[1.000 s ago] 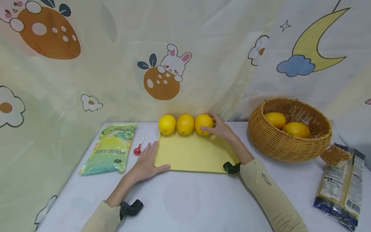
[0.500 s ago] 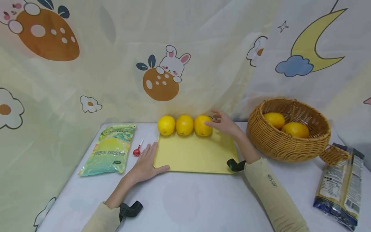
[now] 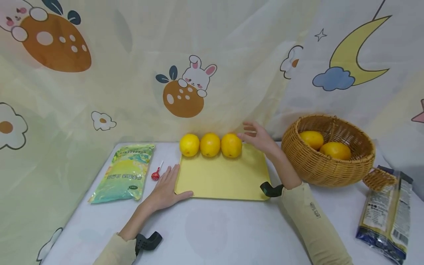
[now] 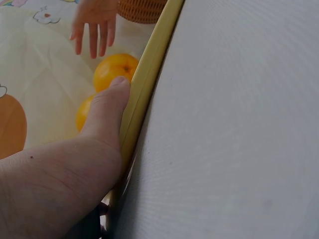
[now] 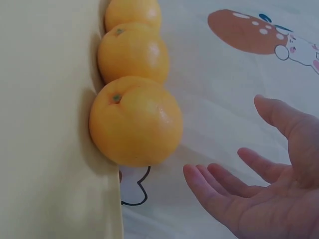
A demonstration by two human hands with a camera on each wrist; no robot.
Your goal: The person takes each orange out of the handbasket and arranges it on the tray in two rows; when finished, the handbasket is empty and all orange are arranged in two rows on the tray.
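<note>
Three oranges stand in a row along the far edge of a flat yellow tray [image 3: 222, 180]: a left one [image 3: 189, 145], a middle one [image 3: 210, 144] and a right one [image 3: 231, 145]. My right hand [image 3: 260, 138] is just right of the right orange, fingers loosely spread. The right wrist view shows a gap between this hand [image 5: 269, 184] and the nearest orange [image 5: 136, 121]. With straight fingers, my left hand [image 3: 167, 189] rests at the tray's near left corner. Its thumb [image 4: 107, 107] lies along the tray's near edge in the left wrist view.
On the right stands a wicker basket [image 3: 318, 173] with two oranges [image 3: 335, 150] inside. A printed packet [image 3: 384, 217] lies in front of it. Left of the tray are a red lollipop [image 3: 155, 175] and a green-yellow bag [image 3: 124, 175]. A patterned cloth [image 3: 139, 73] hangs behind.
My right hand has let go of the right orange and drawn away to the right. The orange stays in the row. My left hand keeps its place at the tray.
</note>
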